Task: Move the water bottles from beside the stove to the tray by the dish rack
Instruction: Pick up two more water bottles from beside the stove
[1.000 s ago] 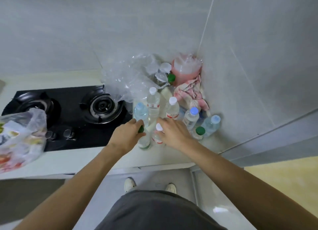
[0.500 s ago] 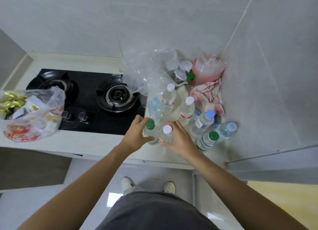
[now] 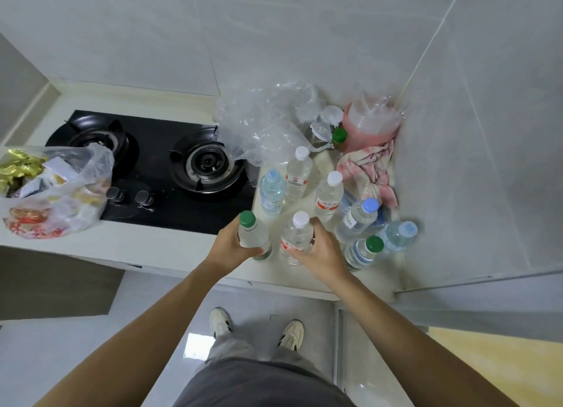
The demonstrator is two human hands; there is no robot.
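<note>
- Counter (image 3: 170, 248): pale worktop running from the stove to the tiled corner; it bears everything below. The tray and dish rack named in the task are out of view.
- Stove (image 3: 158, 175): black two-burner hob, left of the bottle cluster; the bottles stand off its right edge, presumably parked clear of the burners.
- Printed bag (image 3: 51, 193): filled plastic bag resting on the hob's left front corner.
- Clear plastic wrap (image 3: 268, 123): crumpled sheet behind the bottles, partly overlapping the right burner.
- Pink jug (image 3: 370, 126) and pink cloth (image 3: 370, 175): pushed into the corner, behind the cluster.
- Standing bottles (image 3: 329, 194): several remain upright or leaning in the corner, not yet moved.
- Left hand (image 3: 231, 248): fingers curled round the green-capped bottle (image 3: 253, 234), gripping its body below the cap so it stays upright for carrying.
- Right hand (image 3: 320, 251): wrapped round the white-capped bottle (image 3: 296, 239) likewise; one bottle per hand halves the trips.
- Whether either bottle has left the counter cannot be told from this angle; both seem at most barely lifted.
</note>
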